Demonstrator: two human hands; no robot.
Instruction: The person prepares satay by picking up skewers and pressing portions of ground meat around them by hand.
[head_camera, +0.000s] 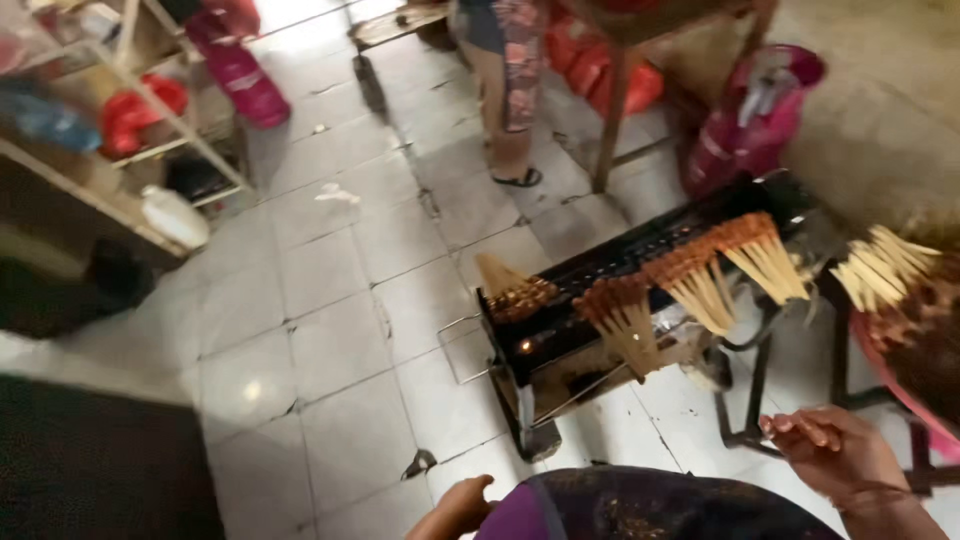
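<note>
**Skewers over the coals, both hands off**

While four bundles sit across the grill (560, 330), nothing in either hand. Right hand (835, 450) low at the right, empty, fingers loosely curled and a little apart, hovering near the grill's stand and below the pink basin (900, 385). Left hand (460, 505) at the bottom edge, only partly in view, fingers bent inward, holding nothing as far as can be seen.

Progress, as a judgement: loading looks well along. Skewer bundles (625, 305) already laid on the long black trough, meat ends browned over the coals, a small glow showing at the near end. More skewers (880, 270) waiting in the basin at far right, so apparently still some to cook.

Orientation: grill's long axis running from lower left up toward upper right. Skewers lying across it, meat tips toward the far side, bare bamboo handles fanning out toward the near side and pointing down-right. Another person's legs (505, 90) beyond, on the tiled floor (330, 300).
</note>
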